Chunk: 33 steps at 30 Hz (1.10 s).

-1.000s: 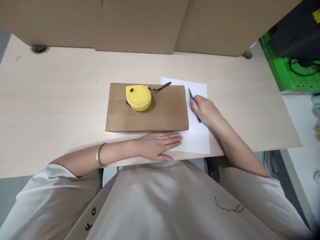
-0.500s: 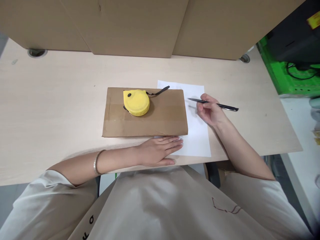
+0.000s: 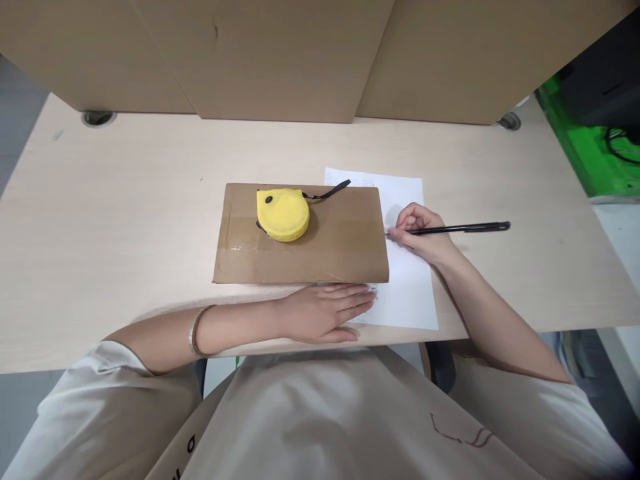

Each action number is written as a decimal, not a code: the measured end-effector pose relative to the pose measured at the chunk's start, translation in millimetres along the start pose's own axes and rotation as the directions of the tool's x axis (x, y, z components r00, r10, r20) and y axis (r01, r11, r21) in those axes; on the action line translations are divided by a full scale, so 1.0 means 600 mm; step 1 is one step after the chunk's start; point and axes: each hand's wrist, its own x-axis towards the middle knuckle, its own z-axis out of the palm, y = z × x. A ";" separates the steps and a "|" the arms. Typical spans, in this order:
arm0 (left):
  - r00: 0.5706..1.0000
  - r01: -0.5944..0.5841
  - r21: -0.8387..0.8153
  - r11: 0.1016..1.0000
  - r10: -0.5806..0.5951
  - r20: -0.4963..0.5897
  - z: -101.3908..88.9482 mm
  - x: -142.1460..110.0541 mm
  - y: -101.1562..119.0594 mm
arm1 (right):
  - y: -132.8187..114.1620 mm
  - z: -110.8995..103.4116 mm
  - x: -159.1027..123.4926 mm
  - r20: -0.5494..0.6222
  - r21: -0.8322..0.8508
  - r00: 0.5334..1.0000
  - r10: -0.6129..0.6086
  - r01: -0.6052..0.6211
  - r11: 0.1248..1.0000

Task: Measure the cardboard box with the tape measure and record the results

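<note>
Between the fingers of my right hand [image 3: 423, 233] is a black pen [image 3: 465, 229], its tip at the right edge of a flat cardboard box [image 3: 345, 233]. The box lies over part of a white sheet of paper [image 3: 413, 293], hiding much of it. My left hand [image 3: 325, 312] rests flat on the paper's lower part, fingers stretched out just below the box. On top of the box sits a yellow tape measure [image 3: 284, 215] with a black wrist strap [image 3: 333, 191]. Some print shows at the paper's top and beside my left fingertips.
Tall cardboard panels [image 3: 280, 60] stand along the back of the pale wooden desk [image 3: 125, 220]. Cable holes [image 3: 99, 119] sit at the desk's rear corners. A green crate [image 3: 575, 133] with a dark object and a cable is at the right.
My right hand has brought the pen down and toward me, so its tip now meets the box's right edge. The whole view has shifted slightly. My left hand stays flat.
</note>
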 end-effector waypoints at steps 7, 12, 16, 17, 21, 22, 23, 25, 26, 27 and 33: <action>0.999 -0.015 0.014 1.000 0.015 -0.038 0.010 -0.002 -0.003 | -0.007 -0.001 0.001 0.065 -0.088 0.991 0.118 -0.112 0.990; 0.999 -0.001 0.012 1.000 0.002 -0.037 0.009 -0.002 -0.001 | -0.005 -0.003 0.000 0.097 -0.118 0.988 0.119 -0.108 0.987; 1.000 0.002 0.015 1.000 -0.002 -0.022 0.004 0.000 0.003 | -0.007 -0.003 -0.001 0.113 -0.141 0.988 0.107 -0.090 0.986; 1.000 0.005 0.018 1.000 -0.004 -0.019 0.003 0.001 0.004 | -0.008 -0.003 -0.001 0.117 -0.148 0.988 0.106 -0.088 0.985; 1.000 0.021 0.023 1.000 -0.021 -0.011 0.000 0.002 0.007 | -0.012 -0.002 -0.001 0.126 -0.164 0.987 0.104 -0.082 0.983; 1.000 0.020 0.023 1.000 -0.019 -0.011 0.000 0.002 0.007 | -0.013 -0.002 0.000 0.130 -0.168 0.986 0.104 -0.081 0.982; 1.000 0.015 0.025 1.000 -0.015 -0.012 0.001 0.002 0.006 | -0.013 -0.002 0.000 0.136 -0.173 0.985 0.103 -0.079 0.982; 1.000 0.000 0.031 1.000 0.001 -0.019 0.002 0.001 0.005 | -0.012 -0.003 0.000 0.139 -0.181 0.985 0.100 -0.074 0.981; 1.000 -0.008 0.035 0.999 0.009 -0.024 0.003 0.000 0.005 | -0.012 -0.003 0.000 0.135 -0.181 0.986 0.099 -0.074 0.981; 0.999 -0.013 0.040 0.999 0.015 -0.029 0.004 0.000 0.004 | -0.012 -0.003 0.000 0.128 -0.179 0.987 0.099 -0.075 0.981; 0.999 -0.003 0.061 0.998 0.005 -0.036 0.004 0.000 0.006 | -0.013 -0.002 0.000 0.118 -0.171 0.985 0.128 -0.106 0.979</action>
